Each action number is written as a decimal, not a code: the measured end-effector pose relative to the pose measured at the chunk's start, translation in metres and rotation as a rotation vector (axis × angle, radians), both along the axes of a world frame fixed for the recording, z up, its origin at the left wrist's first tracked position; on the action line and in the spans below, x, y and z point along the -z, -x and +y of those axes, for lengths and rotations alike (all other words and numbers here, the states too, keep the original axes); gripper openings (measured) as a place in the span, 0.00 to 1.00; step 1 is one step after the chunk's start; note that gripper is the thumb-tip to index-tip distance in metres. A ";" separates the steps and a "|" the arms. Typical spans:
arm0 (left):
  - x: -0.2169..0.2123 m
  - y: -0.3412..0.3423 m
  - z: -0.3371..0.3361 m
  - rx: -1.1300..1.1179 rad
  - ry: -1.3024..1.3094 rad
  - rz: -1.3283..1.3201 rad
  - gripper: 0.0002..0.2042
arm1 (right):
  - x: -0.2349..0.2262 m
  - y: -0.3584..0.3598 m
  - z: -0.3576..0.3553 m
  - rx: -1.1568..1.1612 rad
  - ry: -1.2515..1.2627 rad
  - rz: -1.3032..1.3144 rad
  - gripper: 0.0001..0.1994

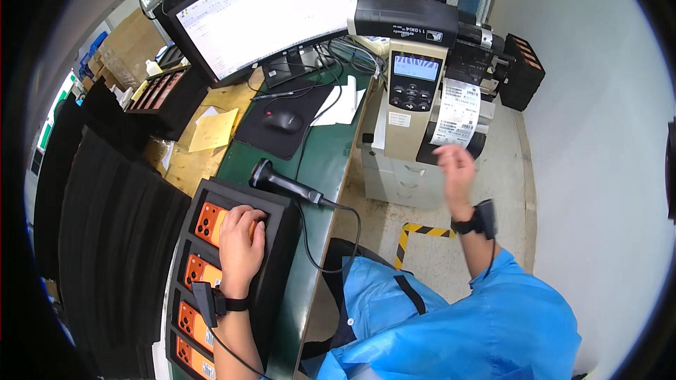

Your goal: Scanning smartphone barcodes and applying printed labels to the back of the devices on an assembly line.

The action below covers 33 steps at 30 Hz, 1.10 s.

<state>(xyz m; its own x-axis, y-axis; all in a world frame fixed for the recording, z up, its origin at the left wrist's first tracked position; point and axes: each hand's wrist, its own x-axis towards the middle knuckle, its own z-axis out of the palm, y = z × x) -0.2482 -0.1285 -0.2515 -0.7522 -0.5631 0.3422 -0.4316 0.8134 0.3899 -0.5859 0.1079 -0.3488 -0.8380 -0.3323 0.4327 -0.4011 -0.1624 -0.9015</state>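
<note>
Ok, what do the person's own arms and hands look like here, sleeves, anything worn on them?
Both hands are bare, no gloves. The left hand has a black band at the wrist carrying a small black box-shaped device, with a thin black cable running back along the bare forearm. The right hand has a matching black wrist strap and device, also cabled. A bright blue short sleeve covers the right upper arm.

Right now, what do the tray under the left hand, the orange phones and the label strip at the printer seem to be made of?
The tray looks like matte black foam: thick dull walls, no shine. The orange phones seem hard plastic or a rubbery case; smooth, slightly glossy. The label strip is probably thin white paper, curling down from the printer. The left hand rests on a phone.
</note>
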 end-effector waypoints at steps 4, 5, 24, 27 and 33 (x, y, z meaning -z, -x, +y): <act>0.000 0.001 0.000 0.003 -0.020 0.002 0.06 | -0.019 0.061 0.040 0.316 0.007 0.114 0.09; -0.001 0.001 0.000 0.006 -0.020 -0.001 0.06 | -0.021 0.072 0.041 0.292 0.015 0.142 0.09; -0.002 0.000 0.001 0.009 -0.019 -0.013 0.07 | -0.018 0.115 0.025 0.092 0.058 -0.102 0.14; -0.002 -0.001 0.001 0.004 -0.038 -0.008 0.07 | -0.018 0.114 0.024 0.084 0.055 -0.105 0.14; -0.001 -0.001 0.000 0.007 -0.048 0.004 0.07 | -0.015 0.118 0.019 0.069 0.082 -0.131 0.13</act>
